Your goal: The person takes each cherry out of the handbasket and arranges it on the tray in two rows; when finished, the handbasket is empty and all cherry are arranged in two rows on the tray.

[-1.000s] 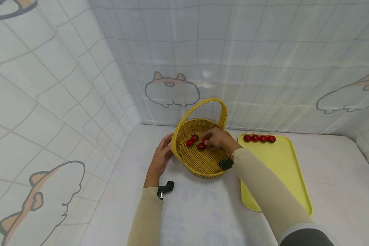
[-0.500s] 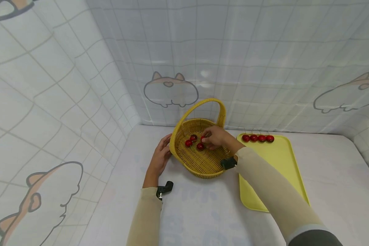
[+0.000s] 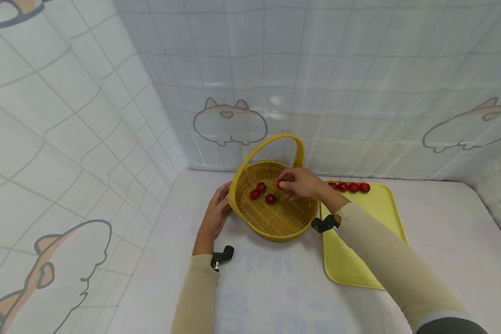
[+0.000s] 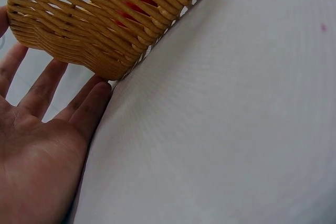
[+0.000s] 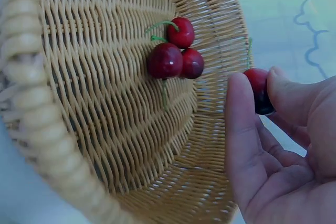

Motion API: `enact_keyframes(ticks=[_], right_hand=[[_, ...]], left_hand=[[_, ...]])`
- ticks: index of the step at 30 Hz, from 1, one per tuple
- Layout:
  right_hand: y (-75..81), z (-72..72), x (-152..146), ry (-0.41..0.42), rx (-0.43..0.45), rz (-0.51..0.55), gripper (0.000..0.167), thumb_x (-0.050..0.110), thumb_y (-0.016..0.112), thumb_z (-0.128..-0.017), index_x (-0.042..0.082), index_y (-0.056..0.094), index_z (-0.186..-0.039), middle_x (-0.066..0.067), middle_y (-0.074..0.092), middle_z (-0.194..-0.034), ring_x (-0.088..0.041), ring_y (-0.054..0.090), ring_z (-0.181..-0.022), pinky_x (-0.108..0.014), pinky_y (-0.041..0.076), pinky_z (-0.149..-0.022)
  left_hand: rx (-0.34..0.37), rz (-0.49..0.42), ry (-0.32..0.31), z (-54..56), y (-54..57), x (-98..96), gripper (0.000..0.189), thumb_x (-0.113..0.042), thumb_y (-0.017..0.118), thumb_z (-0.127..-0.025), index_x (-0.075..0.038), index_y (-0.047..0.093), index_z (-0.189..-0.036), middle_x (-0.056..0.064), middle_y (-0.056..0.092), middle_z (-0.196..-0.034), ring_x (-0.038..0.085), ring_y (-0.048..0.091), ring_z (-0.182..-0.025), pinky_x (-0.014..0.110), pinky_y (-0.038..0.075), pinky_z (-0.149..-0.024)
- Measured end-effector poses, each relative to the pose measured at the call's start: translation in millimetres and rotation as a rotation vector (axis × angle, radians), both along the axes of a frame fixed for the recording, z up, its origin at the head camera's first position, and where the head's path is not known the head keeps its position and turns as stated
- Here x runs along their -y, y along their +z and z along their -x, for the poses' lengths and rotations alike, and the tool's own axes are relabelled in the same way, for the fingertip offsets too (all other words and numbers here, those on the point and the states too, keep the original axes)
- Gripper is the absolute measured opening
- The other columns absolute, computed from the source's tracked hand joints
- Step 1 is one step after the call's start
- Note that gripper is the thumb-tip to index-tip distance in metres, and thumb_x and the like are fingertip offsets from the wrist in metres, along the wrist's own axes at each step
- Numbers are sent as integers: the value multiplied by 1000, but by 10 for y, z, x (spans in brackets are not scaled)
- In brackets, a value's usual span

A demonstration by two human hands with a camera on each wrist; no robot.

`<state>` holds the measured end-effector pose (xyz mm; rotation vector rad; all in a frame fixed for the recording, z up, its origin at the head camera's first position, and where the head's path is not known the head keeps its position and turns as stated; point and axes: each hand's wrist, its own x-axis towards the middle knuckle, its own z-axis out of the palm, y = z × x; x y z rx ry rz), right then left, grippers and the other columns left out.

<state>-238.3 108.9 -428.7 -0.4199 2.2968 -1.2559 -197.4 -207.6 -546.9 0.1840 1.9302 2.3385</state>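
A yellow woven basket [image 3: 275, 237] with a tall arched handle stands near the back wall. My left hand [image 3: 216, 211] rests against its left side; in the left wrist view the fairly straight fingers [image 4: 44, 87] touch the wickerwork. Between thumb and forefinger, my right hand [image 3: 305, 185] pinches a dark red cherry [image 5: 257, 90], its green stem pointing up. That cherry is above the basket's right part, near the rim. Three more cherries [image 5: 165, 61] with green stems lie close together on the basket's woven floor.
Right of the basket lies a yellow tray [image 3: 373, 208], partly covered by my right forearm. Several cherries [image 3: 353, 187] sit in a row along its back edge, stems toward the wall. A white cloth with grid lines and cartoon dogs forms the wall [image 3: 359, 93] behind.
My right hand has picked a cherry up from beside the others and drawn it to the right. The left hand has stayed at the basket's side.
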Motion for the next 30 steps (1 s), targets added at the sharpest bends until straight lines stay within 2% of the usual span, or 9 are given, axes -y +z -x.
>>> enact_keyframes(ticks=[7,12,17,21,25,28,30], right_hand=[[94,-89,-146,-39,-19,56,36,20,57,-105,4,56,-138,-20,60,-126,-40,68,-100,-48,62,-82],[149,-169,-254,-60,-11,110,37,23,56,-106,5,55,-138,-20,57,-127,-30,67,-98,-44,62,-81],[175,-228,-360,-76,-34,161,37,28,57,-105,9,56,-137,-16,61,-128,-30,65,-106,-47,62,-81],[156,-272,-432,-108,-55,189,39,32,62,-102,12,58,-136,-13,63,-128,-29,66,-108,-44,62,-81],[118,-336,-518,-164,-68,235,41,32,67,-99,12,59,-134,-12,60,-131,-34,64,-116,-42,61,-87],[79,-391,-612,-198,-75,262,44,33,69,-98,10,59,-134,-12,61,-130,-37,62,-122,-46,57,-95],[56,-435,-687,-220,-84,246,47,36,70,-97,11,58,-134,-11,61,-131,-33,62,-123,-48,53,-100]], left_hand=[[5,-6,2,28,-7,21,53,-20,60,-102,-24,46,-153,4,39,-161,31,43,-145,33,42,-113],[4,-4,2,22,-12,32,53,-22,60,-102,-24,46,-153,3,40,-160,30,44,-144,35,42,-114],[-4,-5,3,17,-11,39,52,-21,60,-102,-25,46,-152,3,41,-159,31,44,-144,32,43,-112],[4,-11,8,17,-8,41,52,-21,61,-101,-25,48,-151,1,43,-158,31,44,-145,29,45,-109],[12,-15,12,19,-11,47,52,-20,60,-101,-25,48,-151,1,42,-159,31,43,-145,28,45,-109],[15,-10,13,20,-11,51,51,-19,60,-102,-25,47,-151,1,42,-159,31,43,-145,30,44,-110],[19,-9,16,17,-9,52,51,-19,60,-102,-25,47,-151,1,42,-159,30,44,-145,31,44,-111]])
